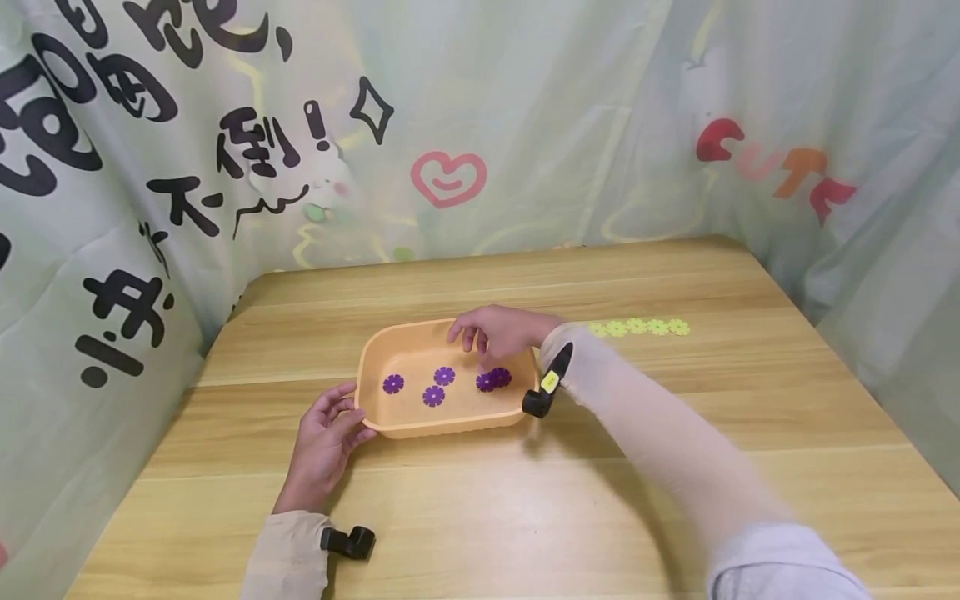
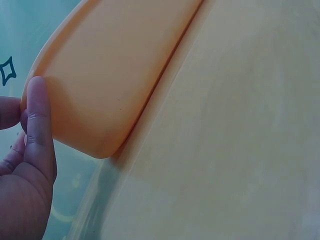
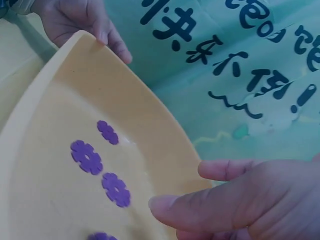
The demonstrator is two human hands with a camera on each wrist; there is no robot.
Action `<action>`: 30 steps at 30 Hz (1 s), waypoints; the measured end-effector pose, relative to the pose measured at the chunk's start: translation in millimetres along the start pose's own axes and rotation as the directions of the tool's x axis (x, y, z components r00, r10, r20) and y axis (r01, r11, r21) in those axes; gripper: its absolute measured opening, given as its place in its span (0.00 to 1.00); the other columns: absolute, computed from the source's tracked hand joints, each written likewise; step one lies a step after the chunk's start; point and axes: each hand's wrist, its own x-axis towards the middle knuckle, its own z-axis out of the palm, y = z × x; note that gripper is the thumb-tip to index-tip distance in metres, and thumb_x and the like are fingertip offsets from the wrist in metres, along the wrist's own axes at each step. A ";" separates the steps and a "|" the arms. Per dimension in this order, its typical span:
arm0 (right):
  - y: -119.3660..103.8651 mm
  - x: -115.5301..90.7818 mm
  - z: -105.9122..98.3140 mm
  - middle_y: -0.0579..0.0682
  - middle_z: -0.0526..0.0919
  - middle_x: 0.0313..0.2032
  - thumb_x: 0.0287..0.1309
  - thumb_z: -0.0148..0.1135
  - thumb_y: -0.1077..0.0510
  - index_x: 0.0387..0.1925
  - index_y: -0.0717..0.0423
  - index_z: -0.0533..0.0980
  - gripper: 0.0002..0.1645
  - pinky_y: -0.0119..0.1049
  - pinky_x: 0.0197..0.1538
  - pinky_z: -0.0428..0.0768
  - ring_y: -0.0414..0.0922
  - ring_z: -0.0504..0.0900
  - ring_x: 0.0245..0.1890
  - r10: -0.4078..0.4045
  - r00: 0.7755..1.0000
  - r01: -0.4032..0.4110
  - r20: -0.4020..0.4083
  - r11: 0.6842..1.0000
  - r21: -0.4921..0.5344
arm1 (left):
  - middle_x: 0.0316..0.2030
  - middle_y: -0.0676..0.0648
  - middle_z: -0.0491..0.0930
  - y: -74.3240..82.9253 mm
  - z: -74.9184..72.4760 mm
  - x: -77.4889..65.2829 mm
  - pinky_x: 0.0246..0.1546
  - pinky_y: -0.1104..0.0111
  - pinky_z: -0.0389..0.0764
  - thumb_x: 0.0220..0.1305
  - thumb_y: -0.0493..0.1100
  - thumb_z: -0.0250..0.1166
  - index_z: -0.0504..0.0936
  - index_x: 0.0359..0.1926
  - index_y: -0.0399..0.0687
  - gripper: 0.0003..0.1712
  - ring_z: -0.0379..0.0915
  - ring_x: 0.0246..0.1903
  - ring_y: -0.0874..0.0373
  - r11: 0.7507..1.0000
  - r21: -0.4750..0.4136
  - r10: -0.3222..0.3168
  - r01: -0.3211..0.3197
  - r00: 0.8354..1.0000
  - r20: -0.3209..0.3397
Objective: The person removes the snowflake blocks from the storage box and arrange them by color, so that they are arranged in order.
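An orange plastic basin stands on the table with several purple flower-shaped discs lying flat inside. My left hand pinches its left end, and in the left wrist view the thumb lies along the outer wall near the rim. Over the right half of the basin reaches my right hand, its fingers loosely bent above two overlapping purple discs. In the right wrist view its thumb and forefinger are apart, with nothing seen between them.
A row of yellow-green flower-shaped discs lies on the wooden table to the basin's right, partly hidden behind my right wrist. A printed curtain hangs behind the table and along its sides.
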 end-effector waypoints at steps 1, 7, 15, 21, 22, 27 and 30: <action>0.2 3.7 2.0 0.60 0.77 0.46 0.48 0.69 0.75 0.60 0.60 0.71 0.35 0.32 0.39 0.82 0.48 0.78 0.37 0.002 1.000 -0.001 0.008 1.000 -0.005 | 0.39 0.47 0.68 0.1 0.1 0.1 0.31 0.72 0.86 0.65 0.24 0.54 0.65 0.61 0.36 0.24 0.74 0.29 0.62 1.000 -0.002 0.001 -0.001 1.000 0.001; -0.4 21.6 9.1 0.53 0.79 0.42 0.51 0.70 0.69 0.58 0.59 0.73 0.31 0.32 0.46 0.81 0.45 0.78 0.41 -0.018 0.998 0.021 0.059 0.998 -0.061 | 0.39 0.47 0.67 0.8 1.4 0.5 0.31 0.72 0.86 0.64 0.23 0.53 0.65 0.61 0.36 0.24 0.74 0.29 0.62 1.000 -0.002 0.002 -0.002 1.000 0.002; 2.4 37.3 19.2 0.50 0.79 0.38 0.51 0.71 0.66 0.56 0.55 0.74 0.29 0.31 0.47 0.78 0.43 0.77 0.39 0.056 0.993 -0.053 0.106 0.998 -0.032 | 0.39 0.47 0.67 0.0 2.4 -1.4 0.33 0.72 0.86 0.63 0.22 0.53 0.64 0.61 0.35 0.26 0.74 0.30 0.62 1.000 -0.008 -0.002 0.002 1.000 0.008; 1.3 45.3 28.1 0.49 0.78 0.32 0.50 0.72 0.66 0.55 0.54 0.75 0.29 0.27 0.36 0.78 0.40 0.76 0.31 0.112 0.983 -0.110 0.144 0.994 -0.020 | 0.40 0.45 0.67 -0.7 -1.6 -6.2 0.33 0.72 0.86 0.64 0.22 0.53 0.63 0.63 0.34 0.26 0.74 0.30 0.61 1.000 0.009 -0.014 0.014 1.000 0.002; 0.2 46.1 28.5 0.49 0.77 0.32 0.50 0.72 0.67 0.54 0.54 0.75 0.28 0.27 0.33 0.77 0.40 0.75 0.30 0.127 0.981 -0.126 0.144 0.992 -0.014 | 0.39 0.45 0.67 -0.7 -1.8 -6.0 0.32 0.72 0.86 0.64 0.22 0.53 0.63 0.63 0.34 0.26 0.74 0.29 0.62 1.000 0.009 -0.010 0.010 1.000 0.003; -4.3 49.0 28.2 0.48 0.74 0.29 0.50 0.70 0.71 0.50 0.50 0.77 0.26 0.25 0.23 0.72 0.39 0.72 0.24 0.197 0.969 -0.202 0.149 0.979 0.017 | 0.39 0.45 0.67 0.5 -0.7 -4.0 0.33 0.71 0.86 0.64 0.23 0.53 0.63 0.63 0.34 0.26 0.74 0.30 0.62 1.000 0.012 0.012 -0.012 1.000 0.016; -5.3 49.8 28.0 0.48 0.73 0.28 0.50 0.69 0.73 0.48 0.49 0.77 0.25 0.25 0.21 0.70 0.40 0.71 0.21 0.203 0.966 -0.208 0.160 0.978 0.015 | 0.39 0.45 0.67 1.2 0.7 -3.4 0.33 0.71 0.86 0.64 0.23 0.53 0.63 0.63 0.34 0.26 0.74 0.30 0.62 1.000 0.016 0.009 -0.009 1.000 0.010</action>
